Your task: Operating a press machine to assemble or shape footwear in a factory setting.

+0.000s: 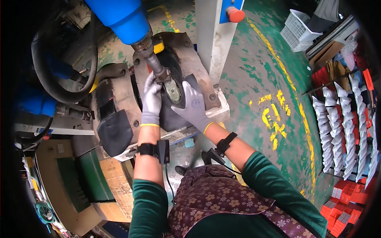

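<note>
A threaded rod (154,62) comes down from a blue cylinder (125,20) and ends in a greenish oval pad (173,91). The pad sits over black sheet material (172,119) draped on a worn metal bed (206,85). My left hand (152,99), in a grey-white glove, is beside the rod's foot, fingers stretched upward; whether they touch the foot I cannot tell. My right hand (193,104), gloved too, lies on the sheet right of the pad, with thumb and fingers apart.
To the left, another black sheet (115,133) hangs over a neighbouring bed, near a thick hose (65,97). A white post (214,37) with a red button (235,14) rises behind. White baskets (297,29), a rack of white folded pieces (343,131) and red boxes (343,208) stand right.
</note>
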Tool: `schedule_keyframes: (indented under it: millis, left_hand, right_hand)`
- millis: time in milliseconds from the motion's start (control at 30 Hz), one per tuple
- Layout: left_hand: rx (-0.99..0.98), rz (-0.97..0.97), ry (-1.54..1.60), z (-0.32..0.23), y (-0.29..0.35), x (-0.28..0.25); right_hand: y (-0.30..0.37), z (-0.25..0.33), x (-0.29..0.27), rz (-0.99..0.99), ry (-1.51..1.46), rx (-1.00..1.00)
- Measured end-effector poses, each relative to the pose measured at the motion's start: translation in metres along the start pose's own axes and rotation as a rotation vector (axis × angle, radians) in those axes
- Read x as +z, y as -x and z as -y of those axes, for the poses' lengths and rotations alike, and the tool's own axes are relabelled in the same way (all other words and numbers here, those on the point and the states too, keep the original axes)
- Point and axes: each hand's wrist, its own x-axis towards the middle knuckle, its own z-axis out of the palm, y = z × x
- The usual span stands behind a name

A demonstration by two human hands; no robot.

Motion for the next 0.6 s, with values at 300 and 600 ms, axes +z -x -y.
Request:
schedule_keyframes:
  millis: [300,600]
  left_hand:
    - [0.103,-0.020,-0.281,0.001,-0.041,0.019]
    - [-0.095,-0.070,0.097,0.018,0.034,0.021]
  right_hand:
    - [-0.025,-0.006,0.008,-0.011,0.040,0.032]
    - [-0.024,-0.010,0.013,0.055,0.054,0.067]
